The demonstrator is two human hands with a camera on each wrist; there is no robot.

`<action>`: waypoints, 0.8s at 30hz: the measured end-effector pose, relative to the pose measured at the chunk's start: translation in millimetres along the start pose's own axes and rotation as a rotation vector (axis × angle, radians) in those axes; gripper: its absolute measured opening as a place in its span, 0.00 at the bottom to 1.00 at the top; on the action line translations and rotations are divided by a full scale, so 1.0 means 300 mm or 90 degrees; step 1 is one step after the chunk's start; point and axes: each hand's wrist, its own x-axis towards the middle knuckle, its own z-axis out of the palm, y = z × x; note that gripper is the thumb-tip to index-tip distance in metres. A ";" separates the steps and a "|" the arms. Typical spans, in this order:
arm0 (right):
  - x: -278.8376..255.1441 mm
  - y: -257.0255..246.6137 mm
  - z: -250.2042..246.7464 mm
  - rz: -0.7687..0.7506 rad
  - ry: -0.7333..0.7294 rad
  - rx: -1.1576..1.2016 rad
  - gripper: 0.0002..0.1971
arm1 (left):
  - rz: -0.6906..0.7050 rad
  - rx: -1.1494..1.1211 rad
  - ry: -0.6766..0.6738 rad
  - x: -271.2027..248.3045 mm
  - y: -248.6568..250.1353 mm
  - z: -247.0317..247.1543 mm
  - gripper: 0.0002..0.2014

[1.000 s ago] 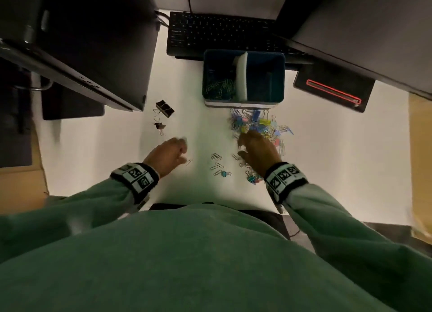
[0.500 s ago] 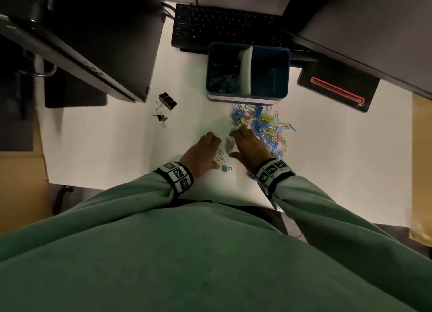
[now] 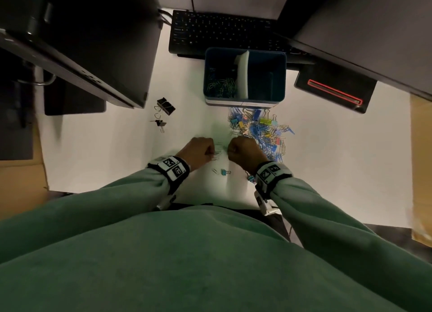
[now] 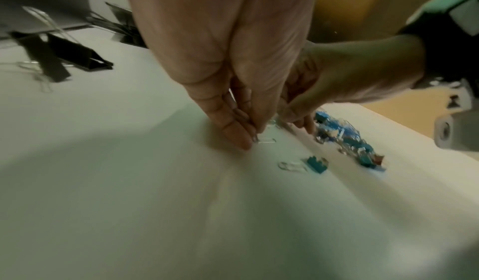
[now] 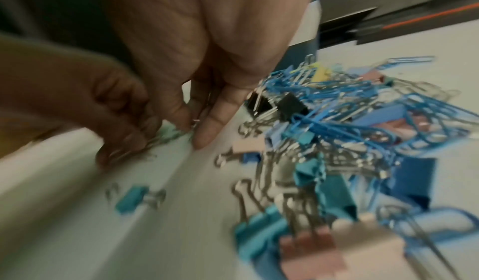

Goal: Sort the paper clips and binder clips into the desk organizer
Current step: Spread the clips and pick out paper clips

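A blue desk organizer [image 3: 279,77] stands in front of the keyboard, with green paper clips [image 3: 222,86] in its left compartment; a white divider splits it. A mixed pile of clips [image 3: 259,129] lies just below it. My left hand [image 3: 209,151] and right hand [image 3: 231,150] meet over a few loose silver paper clips [image 3: 218,152]. In the left wrist view my left hand [image 4: 246,134] pinches a silver paper clip [image 4: 265,140] against the table. My right hand [image 5: 197,128] pinches small clips beside the pile of clips [image 5: 362,130].
Two black binder clips [image 3: 166,106] lie at the left, near a monitor base. A teal binder clip [image 3: 225,171] and a silver paper clip [image 4: 291,166] lie near the table's front edge. Keyboard [image 3: 222,31] behind the organizer, a black device with a red line [image 3: 334,91] at the right.
My left hand has moved right from the bare table to meet the right hand. Both hands have curled over the loose paper clips between them.
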 end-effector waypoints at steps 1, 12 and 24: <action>-0.014 0.007 -0.028 0.021 0.002 0.055 0.03 | -0.007 -0.045 0.003 -0.013 0.002 -0.027 0.03; 0.199 -0.253 -0.421 -0.062 0.282 0.187 0.03 | 0.000 -0.192 0.318 0.142 0.188 -0.432 0.07; 0.026 0.036 -0.101 -0.035 0.149 -0.160 0.13 | 0.065 0.105 0.142 0.181 0.171 -0.031 0.26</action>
